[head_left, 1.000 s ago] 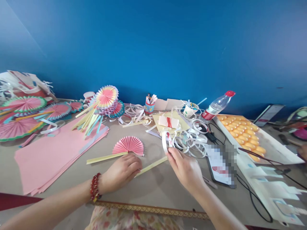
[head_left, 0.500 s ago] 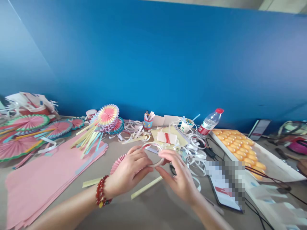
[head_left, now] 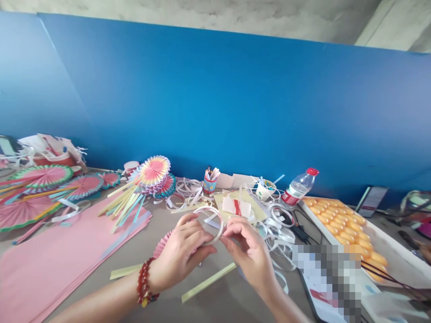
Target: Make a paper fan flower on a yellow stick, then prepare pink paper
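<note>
My left hand (head_left: 183, 246) is closed around a narrow white roll of tape (head_left: 220, 220), whose ring stands up above the fingers. At the roll's right edge, the thumb and fingertips of my right hand (head_left: 247, 244) are pinched together; whether they grip the tape's loose end is too small to make out. Behind my left hand, a pleated pink paper piece (head_left: 163, 242) is partly hidden. Below the hands lies a pale yellow paper strip (head_left: 208, 282), and another yellow strip (head_left: 126, 271) lies by my left wrist.
Pink paper sheets (head_left: 60, 264) and pleated paper fans (head_left: 155, 170) lie on the left. Curled white strips (head_left: 278, 237), a pen cup (head_left: 209, 183) and a plastic bottle (head_left: 299, 188) stand or lie further back. To the right are a phone (head_left: 319, 291) and a tray of orange rounds (head_left: 409, 260).
The tape roll has tipped more upright in my left hand. My right hand has moved from its upper rim to a pinch at its right edge. The view has tilted up slightly.
</note>
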Available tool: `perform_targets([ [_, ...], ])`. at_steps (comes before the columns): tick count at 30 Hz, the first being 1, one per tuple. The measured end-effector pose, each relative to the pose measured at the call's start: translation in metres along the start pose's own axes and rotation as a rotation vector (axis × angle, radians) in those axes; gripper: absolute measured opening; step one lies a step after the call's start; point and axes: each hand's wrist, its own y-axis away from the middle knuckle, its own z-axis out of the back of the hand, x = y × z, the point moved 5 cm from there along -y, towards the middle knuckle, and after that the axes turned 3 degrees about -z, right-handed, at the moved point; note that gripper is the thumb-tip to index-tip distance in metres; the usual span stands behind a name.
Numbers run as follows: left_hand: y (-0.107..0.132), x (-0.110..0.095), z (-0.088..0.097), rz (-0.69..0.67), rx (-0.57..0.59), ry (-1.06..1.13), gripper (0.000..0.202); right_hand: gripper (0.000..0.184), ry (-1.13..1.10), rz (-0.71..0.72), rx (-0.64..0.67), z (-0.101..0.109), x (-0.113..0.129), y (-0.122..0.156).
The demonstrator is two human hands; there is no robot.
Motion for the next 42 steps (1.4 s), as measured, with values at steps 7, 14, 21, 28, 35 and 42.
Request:
perform_targets([
  [7, -0.002, 0.007, 0.009, 0.013, -0.071, -0.005, 0.007, 0.008, -0.083, -0.012, 0.007, 0.01, 0.001, 0.0],
  [14, -0.002, 0.01, 0.005, 0.025, -0.01, -0.005, 0.009, 0.011, -0.005, -0.043, 0.076, 0.001, -0.004, -0.006],
  [21, -0.005, 0.015, 0.012, 0.124, 0.068, 0.147, 0.016, 0.006, 0.006, 0.023, 0.027, 0.012, -0.001, -0.007],
  [28, -0.009, 0.014, 0.021, 0.131, -0.004, 0.094, 0.014, 0.005, -0.045, -0.004, 0.028, 0.007, 0.0, -0.002],
  [35, -0.007, 0.016, 0.022, 0.128, -0.018, 0.029, 0.017, 0.006, -0.086, -0.025, 0.029, 0.002, 0.001, 0.001],
  [42, -0.009, 0.016, 0.025, 0.099, 0.009, -0.048, 0.018, 0.008, -0.065, -0.028, 0.027, -0.001, -0.003, 0.002],
])
